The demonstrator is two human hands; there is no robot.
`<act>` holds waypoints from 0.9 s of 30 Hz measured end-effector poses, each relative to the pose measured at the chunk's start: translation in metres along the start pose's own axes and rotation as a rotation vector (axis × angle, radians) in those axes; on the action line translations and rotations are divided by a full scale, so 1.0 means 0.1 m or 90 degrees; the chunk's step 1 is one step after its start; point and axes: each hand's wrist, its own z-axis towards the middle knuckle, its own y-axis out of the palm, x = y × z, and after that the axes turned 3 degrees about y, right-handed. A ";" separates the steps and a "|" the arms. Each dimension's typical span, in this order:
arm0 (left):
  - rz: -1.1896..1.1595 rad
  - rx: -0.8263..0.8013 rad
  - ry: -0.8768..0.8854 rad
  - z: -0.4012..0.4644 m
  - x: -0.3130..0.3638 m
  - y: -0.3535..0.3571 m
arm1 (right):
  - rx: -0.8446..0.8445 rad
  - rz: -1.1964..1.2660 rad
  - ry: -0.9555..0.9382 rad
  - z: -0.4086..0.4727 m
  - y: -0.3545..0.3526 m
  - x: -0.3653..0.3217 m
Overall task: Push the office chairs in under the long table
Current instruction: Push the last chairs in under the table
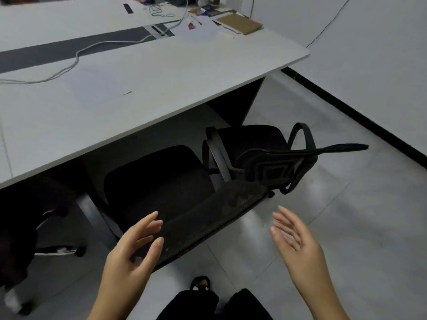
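A: What sits nearest the camera?

B: Two dark trouser legs and one shoe (200, 282) on the grey tiled floor (323, 227). Just above them are both bare hands. The left hand (131, 248) is spread, fingers loosely curved, palm turned inward, right at the top edge of the near chair's mesh backrest (208, 218). Whether the fingers actually touch the mesh I cannot tell.

A: And the other one?

B: The right hand (298, 241) is spread too, palm facing left, fingers apart, holding nothing. It hangs over bare floor, clear of the backrest's right end.

A: Where is that chair?

B: The near chair (161, 181) has its black seat partly beneath the edge of the long table (115, 100), with the backrest on the person's side, out in the open.

A: Any more chairs?

B: A second chair (265, 153) stands just to the right, near the table's end by its dark leg panel (240, 102). Its looped armrests and backrest lie mostly outside the tabletop (the backrest is angled toward the wall). At far left another dark chair base (57, 248) shows under the table, too blurred to detail.

A: And on top?

B: A white cable (76, 58) trails across the pale surface beside a dark strip. At the far end lie papers and a brown cardboard piece (240, 23).
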 end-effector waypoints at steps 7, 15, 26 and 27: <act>0.337 -0.225 -0.121 -0.01 -0.56 0.20 | -0.430 -0.533 -0.263 1.12 0.21 0.45; 0.650 -0.140 -0.093 0.10 -0.91 0.52 | -0.486 -0.654 -0.505 1.93 0.51 0.79; 0.664 -0.101 -0.156 0.95 -1.06 0.25 | -0.469 -0.649 -0.523 2.61 1.09 0.48; 0.657 -0.093 -0.153 1.06 -1.10 0.19 | -0.462 -0.658 -0.521 2.67 1.18 0.44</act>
